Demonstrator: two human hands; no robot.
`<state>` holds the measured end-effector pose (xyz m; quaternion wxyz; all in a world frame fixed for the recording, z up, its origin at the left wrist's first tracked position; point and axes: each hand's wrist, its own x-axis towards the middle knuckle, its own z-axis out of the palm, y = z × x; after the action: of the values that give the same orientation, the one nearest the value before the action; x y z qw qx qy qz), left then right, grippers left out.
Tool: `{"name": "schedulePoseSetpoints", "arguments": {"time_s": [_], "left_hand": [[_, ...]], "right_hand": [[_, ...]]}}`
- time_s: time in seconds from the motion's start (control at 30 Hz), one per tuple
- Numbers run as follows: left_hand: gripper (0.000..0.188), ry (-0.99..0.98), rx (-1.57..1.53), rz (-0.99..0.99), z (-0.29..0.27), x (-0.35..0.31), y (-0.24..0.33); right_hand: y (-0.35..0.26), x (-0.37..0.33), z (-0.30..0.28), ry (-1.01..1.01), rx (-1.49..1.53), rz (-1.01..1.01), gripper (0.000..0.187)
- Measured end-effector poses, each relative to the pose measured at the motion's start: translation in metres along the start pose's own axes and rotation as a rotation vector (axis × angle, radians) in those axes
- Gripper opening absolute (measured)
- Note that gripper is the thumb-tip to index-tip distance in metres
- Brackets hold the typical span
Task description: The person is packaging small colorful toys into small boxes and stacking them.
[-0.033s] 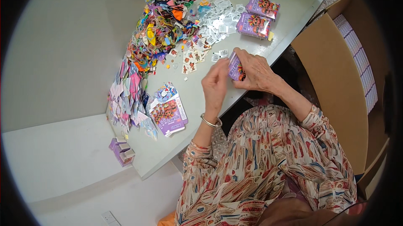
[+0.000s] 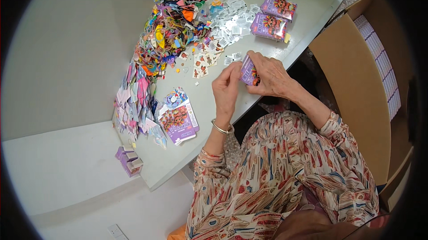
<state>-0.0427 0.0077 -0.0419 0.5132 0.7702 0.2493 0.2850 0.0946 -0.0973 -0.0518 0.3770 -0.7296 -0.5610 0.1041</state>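
Note:
My right hand (image 2: 273, 77) is closed around a small purple cardboard box (image 2: 247, 72) with colourful printed figures, just above the table's near edge. The fingers of my left hand (image 2: 226, 89) are pinched together at the box's left end; what exactly lies between their tips is hidden. Beyond the box lie a few small white printed packets (image 2: 232, 58). Two similar purple boxes (image 2: 269, 26) stand filled out farther back on the right. To the left lies a flat purple carton (image 2: 180, 126) with a round blue printed piece (image 2: 175, 99) at its top.
A long heap of colourful small toys and bands (image 2: 171, 30) runs along the table's left side. Shiny pastel pieces (image 2: 138, 101) lie nearer, white packets (image 2: 234, 19) farther back. On my right stands a large cardboard carton (image 2: 354, 84) with stacked boxes inside.
My left hand has shifted slightly, its fingertips now against the box's left end. The box has tipped a little to the left in my right hand.

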Motion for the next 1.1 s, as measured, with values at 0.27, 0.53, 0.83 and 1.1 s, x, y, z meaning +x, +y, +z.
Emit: {"name": "schedulePoseSetpoints", "arguments": {"time_s": [0.27,0.53,0.83,1.1], "left_hand": [[0.025,0.018,-0.209,-0.214,0.005,0.002,0.006],[0.024,0.097,-0.110,-0.185,0.006,0.002,0.010],[0.033,-0.023,0.357,-0.069,0.013,-0.013,0.022],[0.036,0.012,0.408,0.050,0.023,-0.020,0.012]], "right_hand": [[0.006,-0.005,0.006,0.023,0.009,-0.080,0.080],[0.010,-0.006,0.010,0.104,0.032,-0.170,0.082],[0.010,-0.015,0.015,0.057,0.015,-0.158,0.083],[0.006,-0.014,0.012,-0.008,0.091,-0.106,0.086]]}}
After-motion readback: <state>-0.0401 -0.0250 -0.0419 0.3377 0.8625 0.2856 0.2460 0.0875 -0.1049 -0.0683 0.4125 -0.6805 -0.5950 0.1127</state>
